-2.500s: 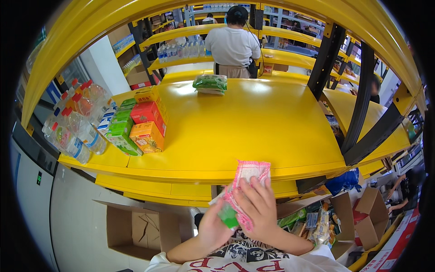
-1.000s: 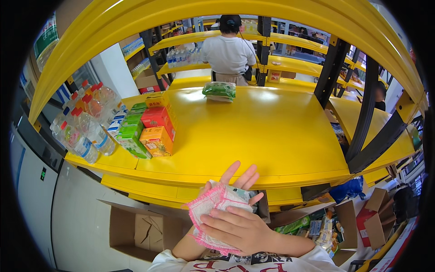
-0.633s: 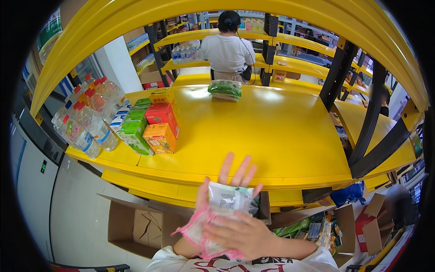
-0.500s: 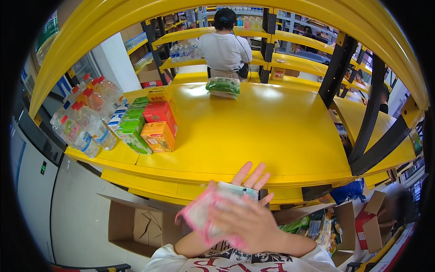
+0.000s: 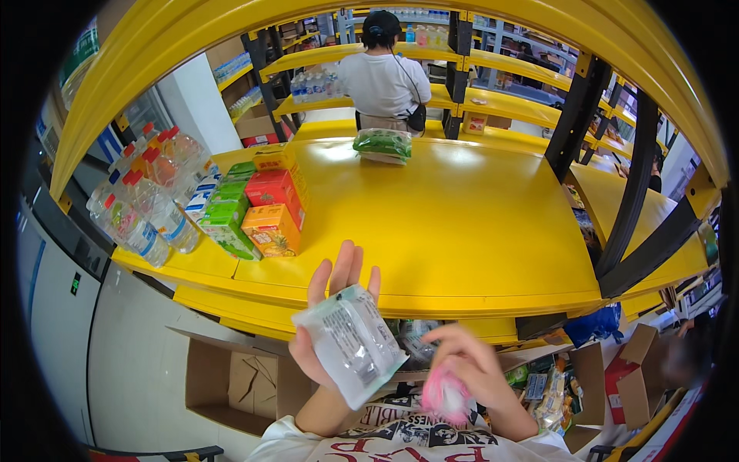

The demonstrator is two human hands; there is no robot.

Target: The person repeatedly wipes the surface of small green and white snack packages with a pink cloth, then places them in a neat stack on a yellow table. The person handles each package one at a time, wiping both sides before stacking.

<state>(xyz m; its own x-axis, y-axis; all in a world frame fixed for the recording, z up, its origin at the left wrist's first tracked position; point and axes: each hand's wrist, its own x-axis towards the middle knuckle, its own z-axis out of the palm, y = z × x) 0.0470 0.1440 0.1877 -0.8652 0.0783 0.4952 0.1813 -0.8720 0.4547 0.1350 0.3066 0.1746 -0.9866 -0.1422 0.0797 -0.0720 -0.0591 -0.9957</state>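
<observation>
A flat, pale green and white plastic packet (image 5: 350, 346), with dark print on its face, lies against the palm of my left hand (image 5: 343, 273). Its thumb shows at the packet's left edge, while the fingers stretch up behind it. To the right, my right hand (image 5: 479, 369) is closed around a crumpled pink and white packet (image 5: 448, 394), smeared by motion. Both hands are just in front of the yellow shelf (image 5: 439, 231).
Clear bottles with red caps (image 5: 150, 212) and several drink cartons (image 5: 273, 231) stand on the shelf's left; a green package (image 5: 382, 145) lies at its back. Below are a cardboard box (image 5: 231, 377) and a box of packaged goods (image 5: 586, 385). A person (image 5: 382, 81) stands beyond.
My hands have moved apart. The left went left with the pale packet, now uncovered; the right drew away to the right with the pink packet, which looks more bunched up.
</observation>
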